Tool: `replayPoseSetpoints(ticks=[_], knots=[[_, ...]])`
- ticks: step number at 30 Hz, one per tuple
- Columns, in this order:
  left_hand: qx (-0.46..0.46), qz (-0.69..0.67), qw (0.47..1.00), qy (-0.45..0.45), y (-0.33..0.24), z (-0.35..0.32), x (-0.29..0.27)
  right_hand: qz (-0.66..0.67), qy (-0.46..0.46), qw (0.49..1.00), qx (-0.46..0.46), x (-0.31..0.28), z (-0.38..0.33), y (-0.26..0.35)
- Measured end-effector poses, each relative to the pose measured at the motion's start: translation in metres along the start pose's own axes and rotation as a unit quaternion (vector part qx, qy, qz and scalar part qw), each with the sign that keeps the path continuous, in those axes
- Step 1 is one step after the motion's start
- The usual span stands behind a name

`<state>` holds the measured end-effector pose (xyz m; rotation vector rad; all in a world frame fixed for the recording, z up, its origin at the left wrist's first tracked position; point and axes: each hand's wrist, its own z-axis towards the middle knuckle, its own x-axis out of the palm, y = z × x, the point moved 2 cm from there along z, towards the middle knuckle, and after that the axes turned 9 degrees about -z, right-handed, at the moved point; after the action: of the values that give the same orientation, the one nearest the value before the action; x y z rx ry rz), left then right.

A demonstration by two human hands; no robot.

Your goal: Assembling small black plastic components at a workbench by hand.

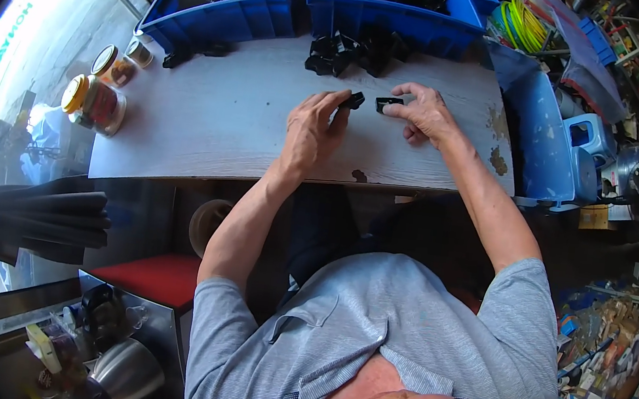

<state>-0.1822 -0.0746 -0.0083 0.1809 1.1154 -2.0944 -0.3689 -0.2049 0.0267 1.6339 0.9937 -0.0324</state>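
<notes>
Over the middle of the white table [209, 122], my left hand [314, 129] pinches a small black plastic part [355, 100] between thumb and fingers. A second small black part [388, 105], with a rectangular frame-like outline, sits between the thumb and forefinger of my right hand [424, 115]. The two parts are a short gap apart, at about the same height. Just beyond my hands lies a loose pile of black parts [345, 53]. What kind of part these are cannot be made out.
Two blue bins [234, 20] [393, 19] of black parts line the table's far edge. Lidded jars [96, 104] stand at the left edge. A few black pieces [177, 60] lie by the left bin. Right of the table are a light blue tub [543, 135] and a blue stool [589, 137].
</notes>
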Motion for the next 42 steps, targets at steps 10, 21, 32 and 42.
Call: replayPoseSetpoints(ticks=[10, 21, 32, 42], knots=[[0.049, 0.046, 0.993, 0.097, -0.007, 0.026, 0.034, -0.076, 0.028, 0.996, -0.038, 0.003, 0.012, -0.018], [0.123, 0.005, 0.988, 0.097, 0.0, 0.026, 0.045, -0.057, 0.015, 0.997, -0.048, 0.008, 0.011, -0.015], [0.102, 0.056, 0.982, 0.152, -0.002, 0.02, 0.046, -0.049, 0.017, 0.997, -0.062, 0.009, 0.011, -0.018], [0.084, 0.065, 0.994, 0.001, 0.008, 0.017, 0.012, -0.065, -0.001, 0.996, -0.066, 0.008, 0.009, -0.015]])
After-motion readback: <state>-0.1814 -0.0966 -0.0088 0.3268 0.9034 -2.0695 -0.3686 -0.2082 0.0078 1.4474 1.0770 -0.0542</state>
